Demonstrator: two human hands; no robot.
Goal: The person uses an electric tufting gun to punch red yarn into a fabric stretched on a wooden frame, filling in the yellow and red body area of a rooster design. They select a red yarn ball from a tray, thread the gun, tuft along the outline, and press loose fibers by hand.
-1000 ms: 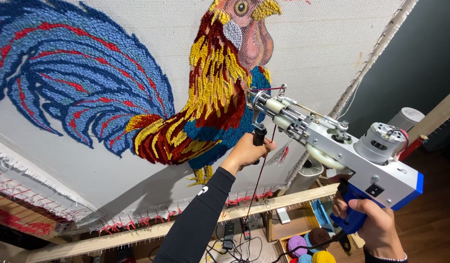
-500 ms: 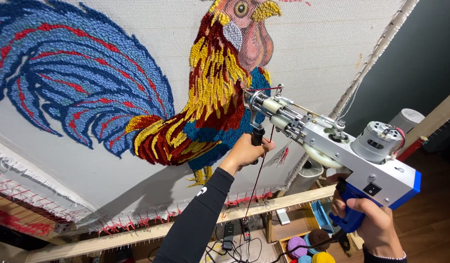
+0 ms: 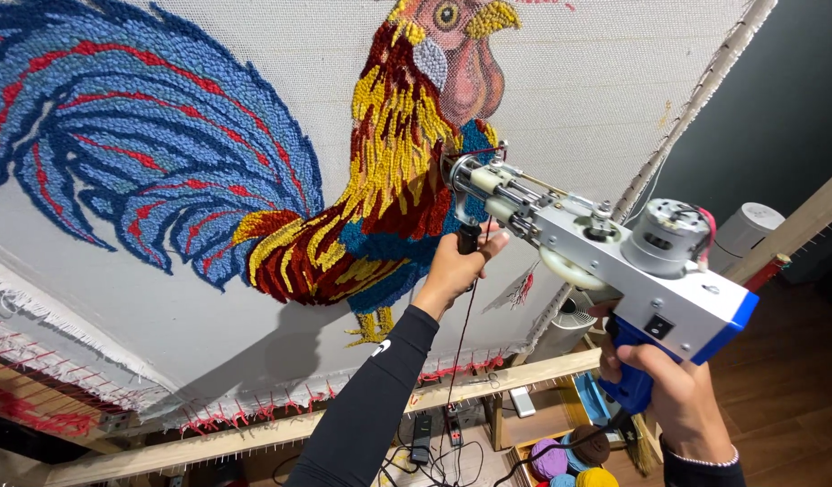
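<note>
**Desk:** What do your hands hold?

**Operator:** My right hand [image 3: 673, 397] is wrapped tight around the blue pistol grip of a silver-and-blue electric tufting gun [image 3: 614, 261]. My left hand [image 3: 457, 271], in a black sleeve, is closed on the gun's black front handle [image 3: 468, 239], just under the barrel.

**Desk:** Where is the gun?

**Operator:** Its needle end presses against the white tufting cloth [image 3: 569, 90], at the chest of a yarn rooster in red, yellow and blue [image 3: 371, 198]. A dark red yarn strand [image 3: 458, 361] hangs below my left hand.

**Desk:** Anything else nearby?

**Operator:** The cloth is stretched on a wooden frame [image 3: 488, 383]. Balls of purple, brown and yellow yarn [image 3: 574, 460] lie below it.
</note>
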